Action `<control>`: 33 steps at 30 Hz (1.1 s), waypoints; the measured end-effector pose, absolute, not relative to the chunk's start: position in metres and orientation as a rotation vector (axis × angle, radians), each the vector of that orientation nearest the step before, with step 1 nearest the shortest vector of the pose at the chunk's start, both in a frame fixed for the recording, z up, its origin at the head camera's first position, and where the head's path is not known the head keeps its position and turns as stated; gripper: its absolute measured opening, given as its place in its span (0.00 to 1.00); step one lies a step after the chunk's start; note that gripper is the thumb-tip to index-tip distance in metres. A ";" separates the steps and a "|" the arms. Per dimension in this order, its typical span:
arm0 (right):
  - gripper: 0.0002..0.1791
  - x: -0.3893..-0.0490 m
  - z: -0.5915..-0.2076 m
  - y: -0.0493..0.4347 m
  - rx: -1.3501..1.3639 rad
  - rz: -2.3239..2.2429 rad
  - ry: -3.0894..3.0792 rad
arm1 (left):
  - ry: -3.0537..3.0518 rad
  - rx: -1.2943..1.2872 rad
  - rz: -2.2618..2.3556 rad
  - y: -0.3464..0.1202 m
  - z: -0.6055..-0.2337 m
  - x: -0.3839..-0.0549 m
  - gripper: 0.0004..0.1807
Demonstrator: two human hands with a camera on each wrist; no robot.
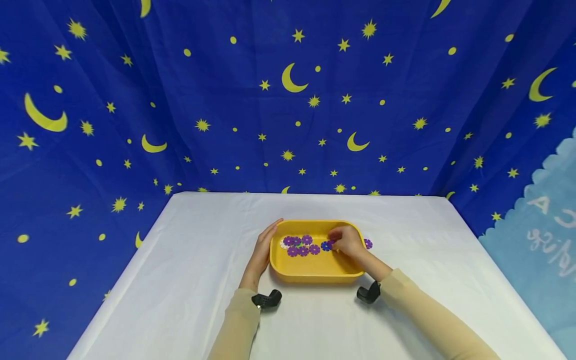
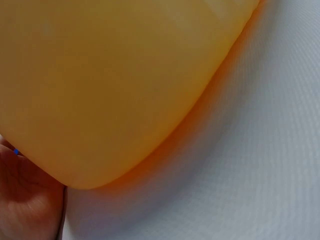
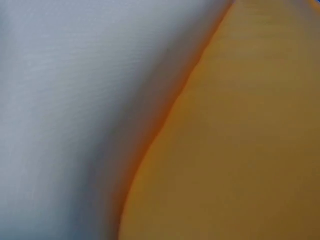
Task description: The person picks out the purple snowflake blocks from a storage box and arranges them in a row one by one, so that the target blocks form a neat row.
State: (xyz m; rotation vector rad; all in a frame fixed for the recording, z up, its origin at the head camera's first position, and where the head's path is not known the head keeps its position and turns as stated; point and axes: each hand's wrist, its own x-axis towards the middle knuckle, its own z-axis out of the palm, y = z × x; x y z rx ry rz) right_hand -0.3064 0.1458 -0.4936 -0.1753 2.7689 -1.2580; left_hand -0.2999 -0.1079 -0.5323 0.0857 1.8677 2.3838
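A yellow tray (image 1: 310,279) sits on the white counter (image 1: 202,260), about midway between its left and right edges. The left hand (image 1: 262,254) lies along the tray's left end with its fingers extended, its grip wide. The right hand (image 1: 348,241) reaches over the right wall, fingers bent down at a purple flower piece (image 1: 332,244); whether that grip is pinching it, I cannot tell. A blue flower piece (image 1: 326,246) lies just beside it. In the tray's left half is a cluster of purple flower pieces (image 1: 303,251), with a white piece (image 1: 283,244) at its left side. Another purple piece (image 1: 368,243) shows outside, toward the counter's right edge.
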 end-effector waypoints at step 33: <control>0.18 -0.294 -0.480 0.150 -0.419 -1.658 2.713 | 1.822 0.162 2.341 -0.112 -0.519 -0.293 0.26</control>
